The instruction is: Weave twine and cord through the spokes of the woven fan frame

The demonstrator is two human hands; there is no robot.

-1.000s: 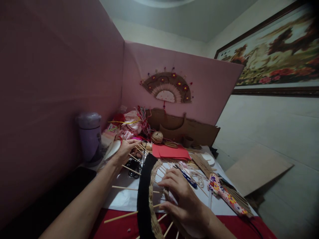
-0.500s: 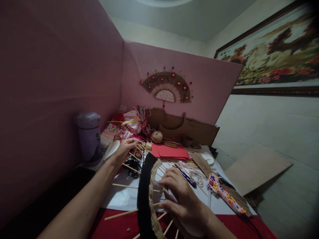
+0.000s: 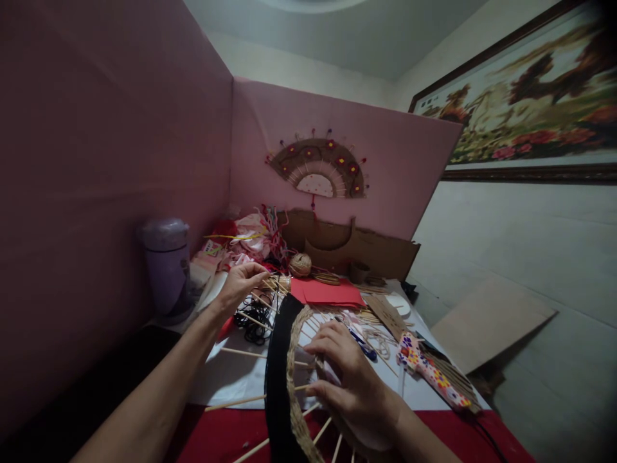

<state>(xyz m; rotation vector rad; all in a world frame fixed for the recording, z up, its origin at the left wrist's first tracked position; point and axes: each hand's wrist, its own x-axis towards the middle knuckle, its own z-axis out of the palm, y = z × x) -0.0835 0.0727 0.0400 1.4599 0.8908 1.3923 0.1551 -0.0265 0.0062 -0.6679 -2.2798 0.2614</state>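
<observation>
A half-woven fan frame of thin wooden sticks stands tilted in front of me, with a black woven band (image 3: 279,379) and a braided tan band (image 3: 295,373) inside it. My right hand (image 3: 340,370) is closed around the fan's inner base, a pale half-round piece partly hidden by the palm. At the far end of the sticks, my left hand (image 3: 245,281) pinches a black cord whose held end is hard to see. Under the sticks, a loose tangle of black cord (image 3: 254,325) lies on the white sheet (image 3: 216,379).
Red paper (image 3: 328,292), a twine ball (image 3: 300,264) and a flower-patterned glue gun (image 3: 431,370) lie on the table. Blue-handled scissors (image 3: 362,346) rest beside pale string. At left stands a purple canister (image 3: 168,270). A finished fan (image 3: 318,164) hangs on the pink board.
The view has shifted slightly. My left hand stays at the fan's far end, still pinching, and its fingers have moved little. My right hand keeps its hold on the base.
</observation>
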